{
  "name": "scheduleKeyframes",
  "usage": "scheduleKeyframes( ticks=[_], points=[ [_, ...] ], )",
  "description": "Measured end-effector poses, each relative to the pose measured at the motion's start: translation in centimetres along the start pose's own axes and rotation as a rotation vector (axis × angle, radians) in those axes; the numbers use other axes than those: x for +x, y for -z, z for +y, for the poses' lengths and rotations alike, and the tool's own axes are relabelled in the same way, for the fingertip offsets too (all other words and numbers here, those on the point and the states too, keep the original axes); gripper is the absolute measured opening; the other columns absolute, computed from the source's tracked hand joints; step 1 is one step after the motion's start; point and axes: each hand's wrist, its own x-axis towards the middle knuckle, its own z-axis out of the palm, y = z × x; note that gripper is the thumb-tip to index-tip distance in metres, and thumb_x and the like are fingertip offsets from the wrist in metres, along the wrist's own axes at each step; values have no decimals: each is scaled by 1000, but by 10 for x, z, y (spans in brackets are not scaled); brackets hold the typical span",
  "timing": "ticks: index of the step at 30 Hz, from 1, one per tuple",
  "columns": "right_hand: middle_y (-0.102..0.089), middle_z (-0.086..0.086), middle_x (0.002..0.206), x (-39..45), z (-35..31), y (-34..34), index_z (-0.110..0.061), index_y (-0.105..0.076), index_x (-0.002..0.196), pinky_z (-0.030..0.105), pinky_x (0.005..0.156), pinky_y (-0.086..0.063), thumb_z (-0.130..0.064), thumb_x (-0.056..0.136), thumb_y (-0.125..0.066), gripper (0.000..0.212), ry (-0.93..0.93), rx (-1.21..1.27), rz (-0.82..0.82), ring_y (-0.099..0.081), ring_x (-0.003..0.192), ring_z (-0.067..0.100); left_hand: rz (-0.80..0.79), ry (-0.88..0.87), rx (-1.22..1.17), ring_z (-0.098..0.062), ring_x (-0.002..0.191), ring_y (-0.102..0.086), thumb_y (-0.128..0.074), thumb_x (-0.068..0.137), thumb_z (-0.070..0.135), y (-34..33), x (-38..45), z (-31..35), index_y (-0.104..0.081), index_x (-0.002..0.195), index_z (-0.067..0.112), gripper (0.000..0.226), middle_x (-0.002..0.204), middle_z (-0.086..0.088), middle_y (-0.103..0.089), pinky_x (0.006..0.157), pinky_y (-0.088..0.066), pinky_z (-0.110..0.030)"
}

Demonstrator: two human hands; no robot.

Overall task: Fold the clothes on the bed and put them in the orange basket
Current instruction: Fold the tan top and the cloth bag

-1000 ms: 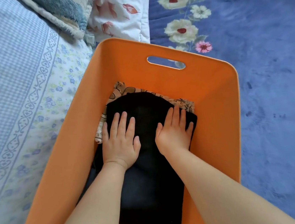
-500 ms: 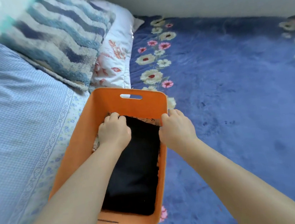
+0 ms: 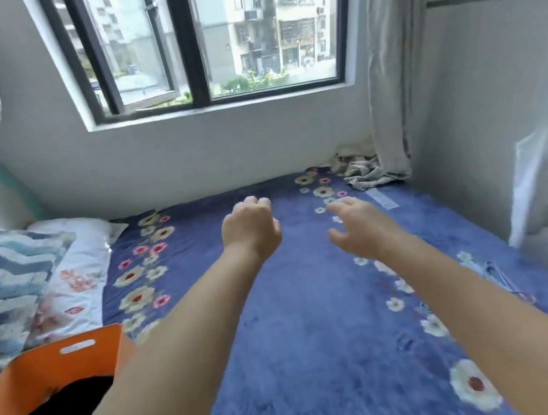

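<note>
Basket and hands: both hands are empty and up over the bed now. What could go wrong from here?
1. The only loose cloth in view is the crumpled cloth in the far corner, beyond both the left hand and right hand; reaching it may need a lean.
2. The left forearm passes right over the basket rim; a sweep could tip it.
3. The curtain hangs onto that cloth and could be grabbed along with it.
</note>
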Motion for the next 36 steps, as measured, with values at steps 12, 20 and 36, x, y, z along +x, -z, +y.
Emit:
scheduleKeyframes(
  ticks=[12,20,36],
  points=[
    [-43,12,139,-140,236,218,-7,-44,134,30,100,-32,-20,93,-46,42,-360,-67,310,-40,127,26,67,-505,-107,-31,110,-55,-47,88,21,83,37,350,-62,109,10,29,119,-12,-57,76,-42,-29],
    [-42,7,139,-189,390,310,-11,-47,132,30,99,-35,-24,94,-46,40,-579,-159,378,-44,123,22,65,-727,-190,-23,94,-56,-43,89,22,86,69,542,-63,105,14,26,109,-2,-59,65,-37,-28],
    [-57,1,107,-235,714,434,-11,-61,112,24,77,-40,-18,92,-47,25,-747,-153,396,-50,94,12,-73,-867,-290,-21,67,-45,-42,88,20,32,159,858,-47,71,11,20,74,-2,-48,56,-35,-26]
  ],
)
